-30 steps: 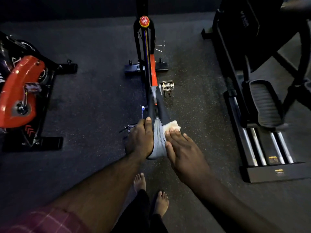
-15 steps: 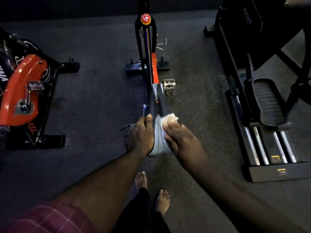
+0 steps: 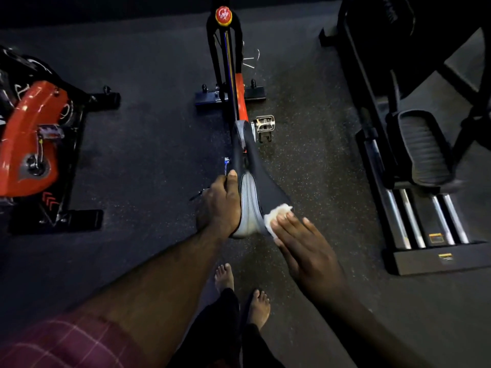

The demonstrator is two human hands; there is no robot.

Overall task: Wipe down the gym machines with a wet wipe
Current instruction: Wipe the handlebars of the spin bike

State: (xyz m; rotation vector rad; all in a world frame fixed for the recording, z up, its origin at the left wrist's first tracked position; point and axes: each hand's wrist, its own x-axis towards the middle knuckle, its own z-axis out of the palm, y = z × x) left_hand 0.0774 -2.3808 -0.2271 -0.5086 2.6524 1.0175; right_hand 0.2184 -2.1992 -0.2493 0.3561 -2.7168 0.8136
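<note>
Operator: Position of wipe (image 3: 276,212)?

Technician: Under the fingers (image 3: 289,221) of the right hand (image 3: 305,248), pressed on the rear right edge of the saddle (image 3: 261,181).

Operator: State of those fingers?

Technician: Straight, slightly spread, lying flat on the wipe.

Operator: Left hand (image 3: 219,205)?

Technician: Grips the saddle's left side. Fingers curl under its edge, tips out of view.

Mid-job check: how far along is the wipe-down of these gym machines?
Done: nothing visibly finished. In hand: the right hand presses a crumpled white wet wipe on the right rear of the black-and-grey bike saddle; the left hand holds its left side. Remaining: that bike's black frame, the red-and-black spin bike and the black elliptical trainer.
</note>
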